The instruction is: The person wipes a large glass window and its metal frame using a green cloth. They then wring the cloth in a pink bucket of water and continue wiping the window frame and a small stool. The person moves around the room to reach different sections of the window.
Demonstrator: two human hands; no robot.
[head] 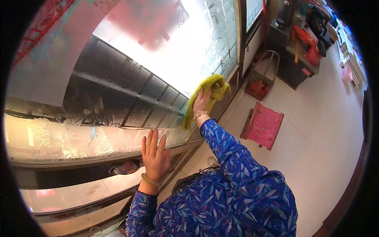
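Note:
My right hand (202, 104) presses a yellow-green cloth (217, 86) against the lower part of a glass door panel (165, 97). The cloth is bunched above the fingers and hangs down past the wrist. Etched leaf and line patterns run over the glass, and bright light comes through it. My left hand (155, 157) is raised with its fingers spread, holding nothing, near the dark door frame. Whether its palm touches the glass I cannot tell. A curved door handle (127, 167) is just to its left.
On the tiled floor (308, 118) to the right stands a low stool with a pink woven seat (266, 126). Behind it is a long-handled dustpan (259, 86) with red stuff inside. A dark cabinet (291, 68) carries a red container (314, 54) and clutter. A pink bin (346, 74) stands farther off.

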